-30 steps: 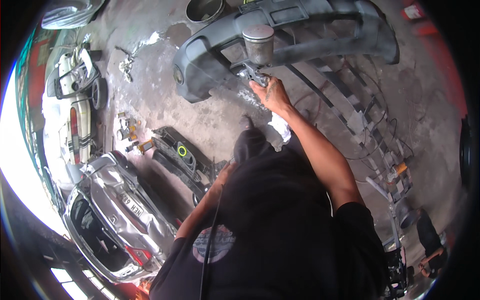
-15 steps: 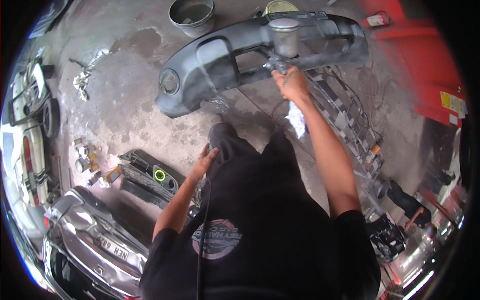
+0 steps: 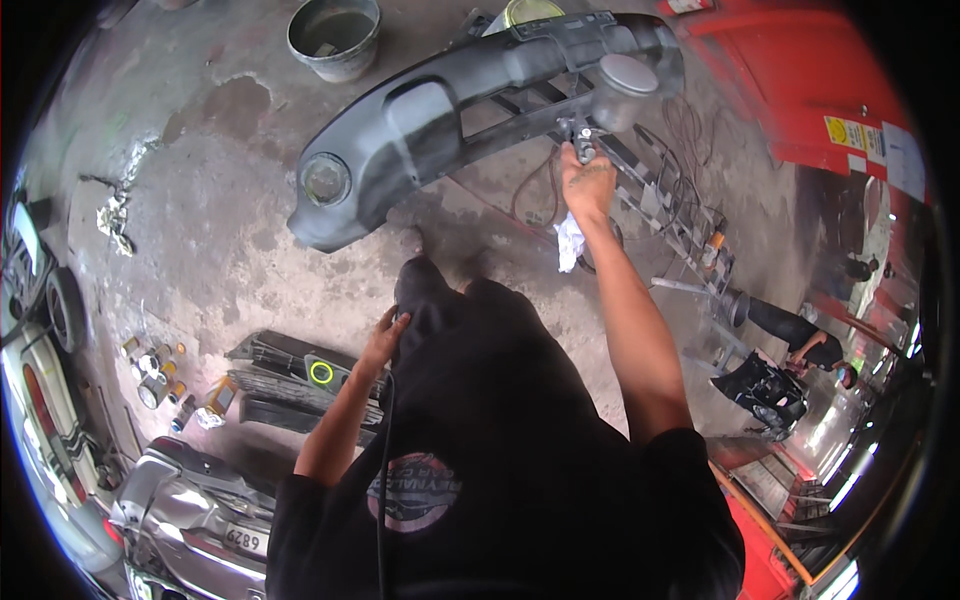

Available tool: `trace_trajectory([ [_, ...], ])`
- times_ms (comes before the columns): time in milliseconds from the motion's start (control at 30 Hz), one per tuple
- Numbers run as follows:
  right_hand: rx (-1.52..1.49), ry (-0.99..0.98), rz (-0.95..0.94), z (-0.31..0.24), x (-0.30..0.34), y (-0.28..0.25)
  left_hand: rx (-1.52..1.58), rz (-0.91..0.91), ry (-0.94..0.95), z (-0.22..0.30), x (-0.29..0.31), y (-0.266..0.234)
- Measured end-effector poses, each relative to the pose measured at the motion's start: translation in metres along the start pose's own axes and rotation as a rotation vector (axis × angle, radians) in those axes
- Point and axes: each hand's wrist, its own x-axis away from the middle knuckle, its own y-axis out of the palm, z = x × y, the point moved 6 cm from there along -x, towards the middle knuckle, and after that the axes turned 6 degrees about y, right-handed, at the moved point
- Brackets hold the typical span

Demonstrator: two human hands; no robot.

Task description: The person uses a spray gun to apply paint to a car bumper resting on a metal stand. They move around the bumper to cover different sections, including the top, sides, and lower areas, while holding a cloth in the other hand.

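Observation:
My right hand point(image 3: 589, 187) is closed around the grip of a spray gun point(image 3: 582, 140) with a round metal cup point(image 3: 626, 92) on top. The gun is at the near right edge of a large car bumper point(image 3: 412, 120), grey and black, which stretches across the upper middle. Its cup hides part of the bumper's right end. A crumpled white cloth point(image 3: 570, 243) hangs beneath my right wrist. Lower left, my left hand point(image 3: 384, 338) rests against my dark-clothed leg, fingers extended and holding nothing.
Beyond the bumper stand a bucket point(image 3: 345, 62) and a tin point(image 3: 532, 12). A metal frame point(image 3: 665, 215) and a loose hose point(image 3: 685, 130) lie to the right, near a red vehicle point(image 3: 790, 75). Several small cans point(image 3: 155, 375) and car parts point(image 3: 300, 375) lie left. A person point(image 3: 815, 348) sits far right.
My right hand and the spray gun have moved right along the bumper, toward its right end. The whole view has shifted. My left hand stays against my leg.

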Motion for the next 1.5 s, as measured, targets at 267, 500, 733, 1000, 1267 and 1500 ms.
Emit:
trace_trajectory([
  [267, 0.115, 0.088, -0.157, 0.001, 0.046, 0.024, -0.34, -0.02, 0.154, -0.014, -0.004, -0.013],
  [500, 0.046, 0.061, -0.202, 0.022, 0.053, 0.048, -0.359, 0.042, 0.228, -0.019, 0.042, -0.014],
  [733, -0.013, 0.107, -0.035, 0.01, 0.041, 0.005, -0.413, 0.019, 0.23, -0.003, 0.046, -0.023],
  [1000, -0.146, 0.181, -0.098, -0.011, 0.075, 0.021, -0.463, -0.079, 0.171, 0.023, 0.036, -0.092],
  [1267, -0.257, 0.248, -0.231, 0.027, 0.084, 0.05, -0.634, -0.226, 0.222, 0.04, 0.001, -0.122],
  [1500, -0.158, 0.259, 0.222, 0.032, -0.004, 0.006, -0.538, -0.192, 0.156, 0.051, 0.007, -0.14],
])
